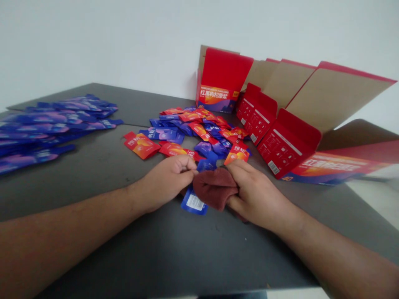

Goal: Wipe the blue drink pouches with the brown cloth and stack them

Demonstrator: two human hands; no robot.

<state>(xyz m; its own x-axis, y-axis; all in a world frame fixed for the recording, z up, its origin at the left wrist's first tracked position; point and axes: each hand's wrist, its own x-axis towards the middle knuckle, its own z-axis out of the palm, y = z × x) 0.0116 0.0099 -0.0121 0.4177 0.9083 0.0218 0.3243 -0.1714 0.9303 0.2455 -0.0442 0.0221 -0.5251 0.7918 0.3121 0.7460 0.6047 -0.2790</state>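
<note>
My right hand (252, 189) is closed round a folded brown cloth (215, 187). Under the cloth lies a blue pouch (195, 203), its barcode label facing up and its middle hidden. At the pouch's left edge my left hand (173, 178) is curled, thumb and finger pinched near the cloth; the pouch appears to be between them. Just beyond both hands spreads a loose pile of red and blue pouches (199, 128). One red pouch (141, 145) lies at the pile's left side.
Several open red cartons (226, 81) stand on the right, flaps raised; the nearest carton (330, 166) lies close to my right forearm. Stacked blue pouches (56, 124) cover the table's left side. Behind the dark table (174, 257) rises a white wall (131, 41).
</note>
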